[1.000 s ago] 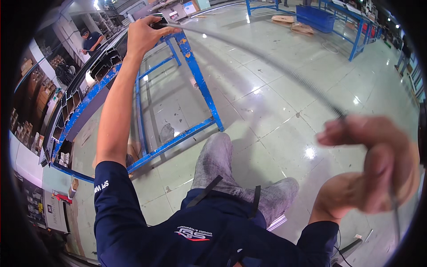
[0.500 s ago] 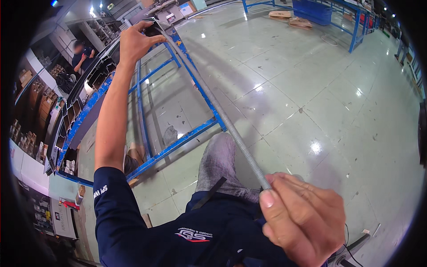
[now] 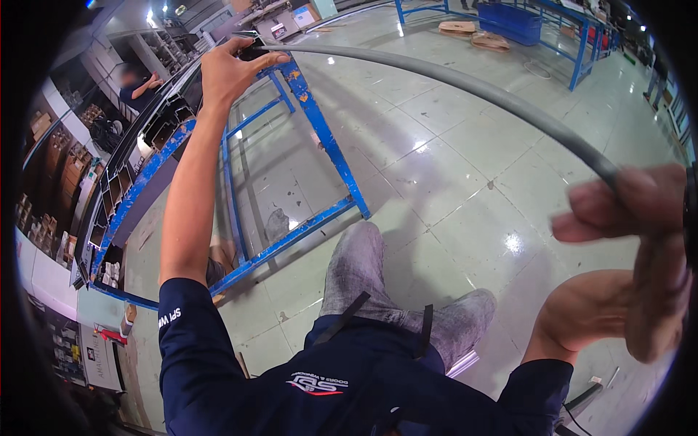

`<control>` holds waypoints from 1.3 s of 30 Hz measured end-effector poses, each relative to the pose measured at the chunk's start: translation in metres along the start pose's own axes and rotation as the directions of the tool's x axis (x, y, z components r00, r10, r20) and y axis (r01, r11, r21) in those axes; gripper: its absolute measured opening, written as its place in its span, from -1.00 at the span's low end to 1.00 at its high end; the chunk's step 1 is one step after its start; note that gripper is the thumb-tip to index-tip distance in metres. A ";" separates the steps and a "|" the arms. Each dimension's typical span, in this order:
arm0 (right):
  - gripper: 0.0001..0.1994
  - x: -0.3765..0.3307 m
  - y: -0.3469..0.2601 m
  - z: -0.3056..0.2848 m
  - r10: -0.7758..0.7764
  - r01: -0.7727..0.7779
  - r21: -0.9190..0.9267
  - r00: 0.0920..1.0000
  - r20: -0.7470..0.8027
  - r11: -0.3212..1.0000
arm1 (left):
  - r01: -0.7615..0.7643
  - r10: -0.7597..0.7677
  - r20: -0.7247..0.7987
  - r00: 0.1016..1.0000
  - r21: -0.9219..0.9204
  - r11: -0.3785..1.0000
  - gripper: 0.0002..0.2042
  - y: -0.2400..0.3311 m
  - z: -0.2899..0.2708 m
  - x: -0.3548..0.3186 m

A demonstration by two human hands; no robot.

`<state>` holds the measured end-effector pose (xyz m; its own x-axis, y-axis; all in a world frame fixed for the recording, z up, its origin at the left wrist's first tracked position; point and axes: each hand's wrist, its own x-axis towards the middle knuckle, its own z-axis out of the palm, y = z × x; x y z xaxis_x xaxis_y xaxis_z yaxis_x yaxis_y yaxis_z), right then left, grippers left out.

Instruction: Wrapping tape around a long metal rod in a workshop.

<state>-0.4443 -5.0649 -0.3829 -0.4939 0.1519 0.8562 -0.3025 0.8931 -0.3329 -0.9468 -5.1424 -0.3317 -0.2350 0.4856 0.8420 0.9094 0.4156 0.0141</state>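
Note:
A long, thin grey flexible rod (image 3: 465,83), finely ribbed like a tight coil, arcs from upper left to right. My right hand (image 3: 647,225) is at its near end, raised at the right edge and smeared by motion; its fingers are around the rod. My left hand (image 3: 222,76) reaches far forward and grips the end of a dark hollow profile (image 3: 251,51), thumb on one side and fingers on the other. There the rod meets the profile's open end; whether it goes inside is hidden.
A blue metal stand (image 3: 323,131) with chipped paint carries the profiles (image 3: 163,127) on the left. A person (image 3: 137,87) is beyond them. At the far right are a blue bin (image 3: 509,23) and a blue-framed table (image 3: 582,54). Wooden pieces (image 3: 488,43) lie on the tiled floor.
My right hand has swung up and to the right with the rod's end. The rod, nearly straight before, now bows in an arc. My left hand has stayed at the profile.

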 end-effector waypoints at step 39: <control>-0.80 -0.038 -0.012 -0.011 0.118 -0.125 0.113 0.991 0.065 0.986 | 0.078 -0.066 0.100 0.993 -0.123 0.989 -0.15 -0.002 -0.005 -0.010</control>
<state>-0.4126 -5.0768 -0.4072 -0.5781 0.2283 0.7834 -0.3289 0.8135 -0.4797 -0.9441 -5.1520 -0.3379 -0.3273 0.5320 0.7810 0.9237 0.3543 0.1457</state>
